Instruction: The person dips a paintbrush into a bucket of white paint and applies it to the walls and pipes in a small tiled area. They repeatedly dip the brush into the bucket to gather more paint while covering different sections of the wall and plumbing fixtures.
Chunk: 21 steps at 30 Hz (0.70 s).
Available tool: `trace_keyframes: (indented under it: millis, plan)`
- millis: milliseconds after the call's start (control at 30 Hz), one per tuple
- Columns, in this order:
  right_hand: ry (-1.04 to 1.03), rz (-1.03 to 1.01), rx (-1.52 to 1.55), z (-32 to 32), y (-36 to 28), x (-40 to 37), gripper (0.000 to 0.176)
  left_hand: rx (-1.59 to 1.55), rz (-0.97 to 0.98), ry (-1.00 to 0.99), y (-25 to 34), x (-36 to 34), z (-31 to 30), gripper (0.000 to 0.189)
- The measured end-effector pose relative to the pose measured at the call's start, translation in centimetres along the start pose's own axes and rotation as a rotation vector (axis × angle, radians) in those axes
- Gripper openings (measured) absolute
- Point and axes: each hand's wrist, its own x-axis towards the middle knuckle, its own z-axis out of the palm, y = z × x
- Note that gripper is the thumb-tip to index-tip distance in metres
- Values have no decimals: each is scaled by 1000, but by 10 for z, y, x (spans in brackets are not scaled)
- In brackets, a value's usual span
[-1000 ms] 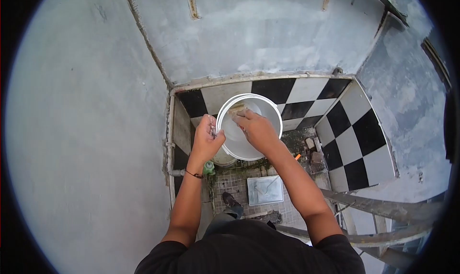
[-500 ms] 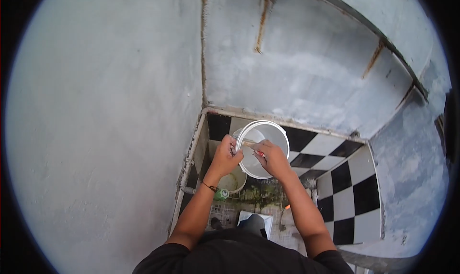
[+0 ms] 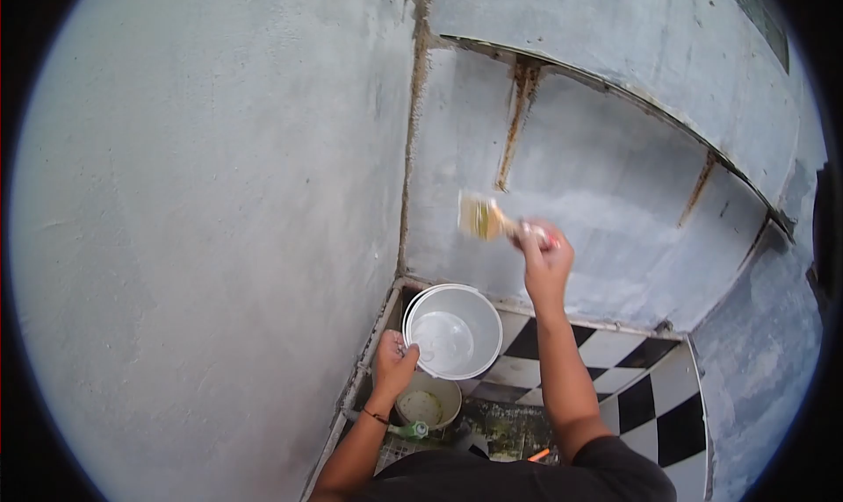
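Note:
My right hand [image 3: 546, 249] is closed round the red-and-white handle of a wide paintbrush [image 3: 481, 218]. The brush is raised in front of the grey wall, its pale bristles pointing left and blurred by motion. Lower down, my left hand [image 3: 394, 362] grips the left rim of a white bucket [image 3: 485, 316]. The bucket is tilted so its inside shows, with whitish liquid or residue at the bottom.
A second, dirtier bucket [image 3: 451, 403] stands on the floor beneath, beside a green bottle [image 3: 411, 430]. Black-and-white tiles [image 3: 627, 353] line the lower walls. Pipes [image 3: 379, 331] run along the left corner. Rust-stained streaks [image 3: 516, 125] hang below a curved ledge [image 3: 615, 88].
My right hand has lifted the paintbrush out of the bucket and up toward the wall. The left hand still holds the bucket, now lower in view as my head has tipped up.

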Motion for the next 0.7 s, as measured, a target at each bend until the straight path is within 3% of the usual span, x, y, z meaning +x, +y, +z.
trace_keyframes:
  millis: [167, 267, 333, 533, 633, 700]
  plan:
    - [66, -377, 18, 112, 38, 134, 17, 95, 116, 73, -15, 4, 3, 22]
    - [130, -483, 142, 166, 37, 189, 19, 80, 135, 117, 12, 2, 19, 24]
    - [174, -600, -5, 184, 36, 216, 20, 63, 108, 133, 12, 3, 25, 25]
    - [107, -530, -85, 179, 10, 231, 15, 95, 52, 126, -2, -4, 41, 25]
    - [4, -612, -209, 173, 34, 216, 13, 94, 23, 96, -6, -8, 43, 25]
    - [-17, -547, -246, 162, 36, 203, 13, 95, 16, 87, -5, -10, 42, 25]
